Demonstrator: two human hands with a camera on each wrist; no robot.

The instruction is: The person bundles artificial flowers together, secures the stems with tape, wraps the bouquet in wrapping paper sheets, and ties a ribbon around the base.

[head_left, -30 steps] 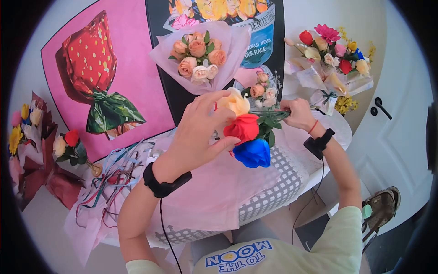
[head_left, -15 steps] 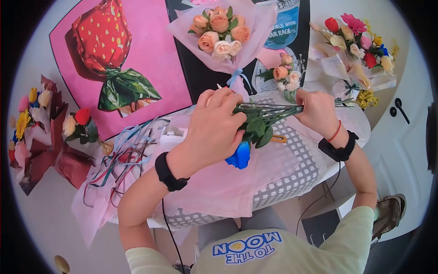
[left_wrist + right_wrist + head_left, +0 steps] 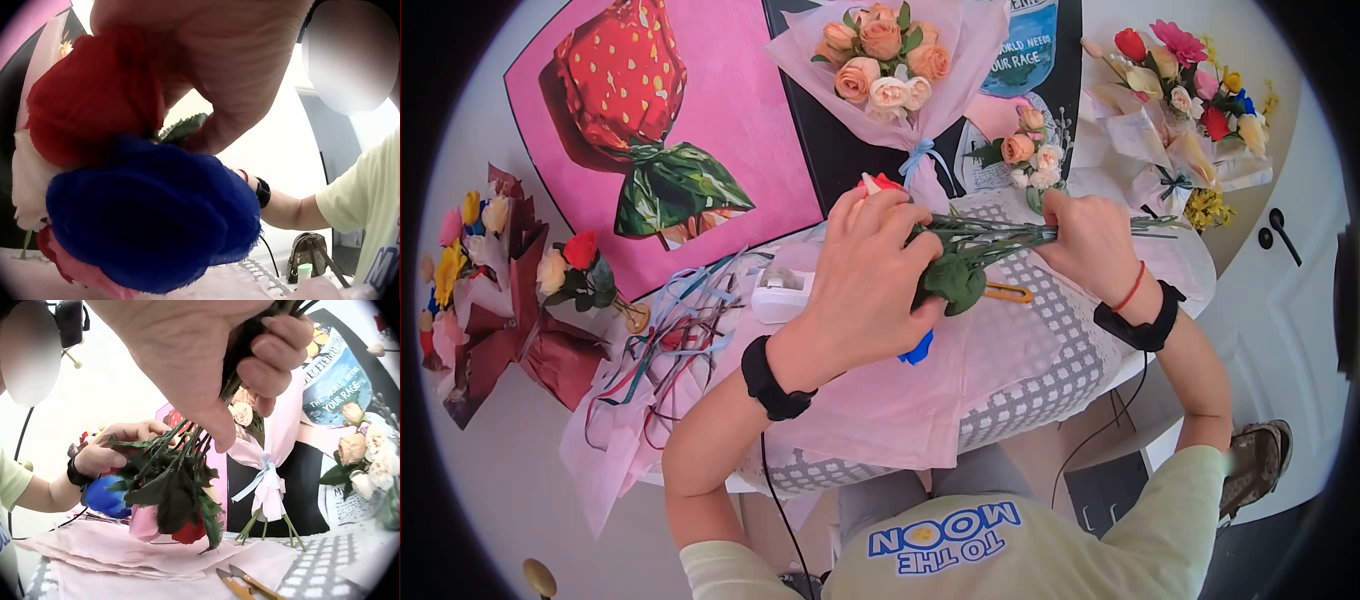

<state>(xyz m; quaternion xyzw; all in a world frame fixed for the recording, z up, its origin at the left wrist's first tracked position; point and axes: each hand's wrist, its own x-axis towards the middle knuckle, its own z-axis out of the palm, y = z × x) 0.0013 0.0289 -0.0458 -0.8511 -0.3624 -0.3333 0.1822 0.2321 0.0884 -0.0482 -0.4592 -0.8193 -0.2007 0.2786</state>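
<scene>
My right hand (image 3: 1095, 240) grips a bunch of flowers by its long green stems (image 3: 995, 232), which lie nearly level, their ends sticking out to the right. At the other end of the bunch, my left hand (image 3: 865, 265) curls over the flower heads, its thumb beside the green leaves (image 3: 955, 283). A red flower (image 3: 94, 100) and a large blue flower (image 3: 156, 215) fill the left wrist view in front of that hand. From the right wrist side, a pink flower (image 3: 144, 522) shows under the leaves. The left palm hides most blooms in the head view.
Pink wrapping paper (image 3: 870, 425) lies on the checked tablecloth (image 3: 1025, 385), with orange-handled snips (image 3: 244, 587) close by. A white tape dispenser (image 3: 780, 297) and tangled ribbons (image 3: 670, 345) are at left. Behind stands a pink-wrapped rose bouquet (image 3: 880, 45); another bouquet (image 3: 1190, 110) is at right.
The flower heads have turned away from the head view and under my left hand, so the red and blue blooms are now mostly hidden. The head view has shifted.
</scene>
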